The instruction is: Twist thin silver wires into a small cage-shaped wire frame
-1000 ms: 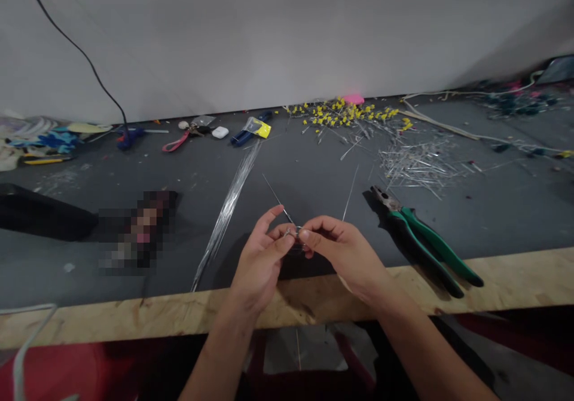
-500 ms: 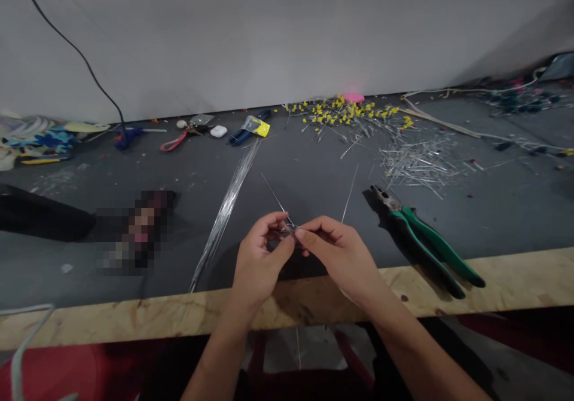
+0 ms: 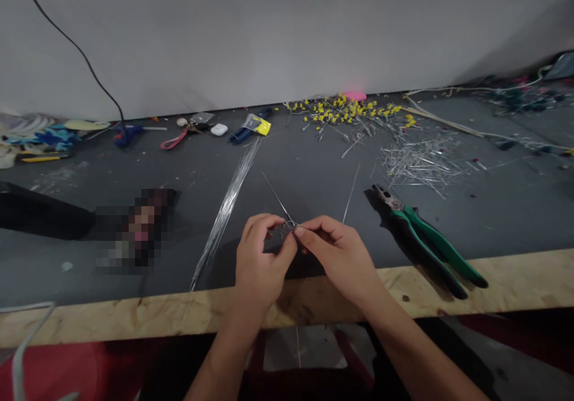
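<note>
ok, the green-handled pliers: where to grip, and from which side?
Probably around both handles mid-length, with the right hand coming from the near right: the pliers lie flat, jaws pointing away, handles slightly splayed and reaching back onto the wooden edge.

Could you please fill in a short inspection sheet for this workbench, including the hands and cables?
Surface: dark grey tabletop with wooden front edge.
Work items: thin metal wire at the fingers; straight wire bundle to the left; loose wire pile to the right.
Clutter: green-handled pliers, yellow-tipped wires, white case.
Hands: right hand pinches the thin metal wire; left hand curled beside it, grip unclear.
Cables: black cable, rear left; white cord, rear right.
Surroundings: grey wall behind.
</note>
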`<state>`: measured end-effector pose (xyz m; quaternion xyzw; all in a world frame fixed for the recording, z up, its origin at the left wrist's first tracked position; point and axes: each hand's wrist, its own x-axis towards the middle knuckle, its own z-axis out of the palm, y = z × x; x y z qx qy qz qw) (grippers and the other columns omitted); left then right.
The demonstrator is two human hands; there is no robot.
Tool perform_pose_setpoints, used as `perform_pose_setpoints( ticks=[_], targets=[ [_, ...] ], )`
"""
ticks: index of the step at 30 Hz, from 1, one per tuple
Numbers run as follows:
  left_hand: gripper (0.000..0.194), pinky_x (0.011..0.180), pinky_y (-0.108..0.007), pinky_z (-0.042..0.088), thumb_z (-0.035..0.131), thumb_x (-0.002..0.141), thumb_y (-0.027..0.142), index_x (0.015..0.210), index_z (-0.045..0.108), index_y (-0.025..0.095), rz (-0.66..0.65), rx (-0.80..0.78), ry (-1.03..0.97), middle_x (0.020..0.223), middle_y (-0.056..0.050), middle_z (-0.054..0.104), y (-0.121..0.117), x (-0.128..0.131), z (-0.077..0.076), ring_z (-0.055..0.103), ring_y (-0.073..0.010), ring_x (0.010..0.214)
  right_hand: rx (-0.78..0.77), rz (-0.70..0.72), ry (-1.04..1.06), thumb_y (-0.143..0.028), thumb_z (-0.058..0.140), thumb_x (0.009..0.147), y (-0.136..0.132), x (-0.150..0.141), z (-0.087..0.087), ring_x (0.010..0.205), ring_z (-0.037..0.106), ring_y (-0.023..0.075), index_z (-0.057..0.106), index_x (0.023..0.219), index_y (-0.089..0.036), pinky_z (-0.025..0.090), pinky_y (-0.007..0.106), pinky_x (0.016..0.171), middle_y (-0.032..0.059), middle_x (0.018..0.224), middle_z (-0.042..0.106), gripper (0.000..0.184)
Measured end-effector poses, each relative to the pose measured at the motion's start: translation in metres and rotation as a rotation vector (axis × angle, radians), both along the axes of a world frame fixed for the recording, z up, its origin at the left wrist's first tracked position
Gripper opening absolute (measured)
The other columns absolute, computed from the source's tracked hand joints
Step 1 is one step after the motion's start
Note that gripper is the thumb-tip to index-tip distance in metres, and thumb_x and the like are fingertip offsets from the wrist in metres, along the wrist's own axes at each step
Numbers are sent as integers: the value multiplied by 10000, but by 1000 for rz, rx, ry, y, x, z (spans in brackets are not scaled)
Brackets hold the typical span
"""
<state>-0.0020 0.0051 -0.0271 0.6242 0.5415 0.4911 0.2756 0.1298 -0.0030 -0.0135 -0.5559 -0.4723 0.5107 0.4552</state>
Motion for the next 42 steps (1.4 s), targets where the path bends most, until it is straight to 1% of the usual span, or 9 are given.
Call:
perform_pose_setpoints(
  ticks=[4,9,12,17,21,24,31,36,42],
  targets=[
    [178,765,-332,435,610,731,149,886,612,236,6,41,85,918,-35,596,0,0,-1,548,-190,830,10,3,-17,-288,589,799,-1,-1,-1,680,566,149,668,769,-207,447,285,638,5,725,653,117],
    [181,859,-364,419,588,732,130,880,616,228,21,89,159,946,-55,605,-1,1,-2,554,-219,925,14,0,-75,-278,570,814,-3,-3,-1,720,593,160,666,767,-214,453,289,666,9,762,676,125],
    [168,854,-361,427,572,735,122,868,612,217,33,111,204,941,-63,603,-2,2,-3,563,-216,916,17,-6,-95,-269,568,815,-4,-4,0,727,596,160,663,768,-216,452,285,666,7,769,677,118],
    [161,862,-360,426,564,746,120,854,617,227,42,93,171,923,-51,625,-2,2,-5,575,-212,909,27,8,-110,-255,563,813,-3,-4,1,734,585,158,655,781,-210,445,282,672,10,771,664,108],
    [137,819,-339,433,543,764,127,812,624,227,31,36,149,872,-35,640,0,0,-3,583,-200,854,17,25,-96,-252,565,809,0,-1,1,692,556,145,650,772,-202,432,270,640,2,731,636,106],
    [121,748,-304,437,531,782,157,800,632,221,-7,-62,102,853,-23,648,2,-3,0,583,-183,806,-8,61,-91,-255,569,809,1,3,0,644,531,133,647,770,-199,416,260,607,-14,674,602,104],
    [98,653,-248,401,544,783,220,771,640,201,-151,-498,-167,723,19,621,7,-12,3,543,-130,699,-53,189,-48,-276,578,818,3,16,1,632,522,118,642,771,-202,402,247,612,-32,648,575,108],
    [73,673,-236,375,560,762,188,729,625,184,-281,-633,-372,677,32,584,7,-17,3,505,-102,679,-53,286,-47,-274,569,831,2,24,2,636,518,111,635,780,-205,391,242,617,-35,655,578,109],
    [66,642,-244,349,551,710,132,675,602,155,-303,-751,-544,625,29,549,5,-14,8,470,-93,626,-21,305,-65,-282,574,827,2,24,1,646,512,118,633,771,-212,387,242,600,-26,681,588,107]
  ],
)
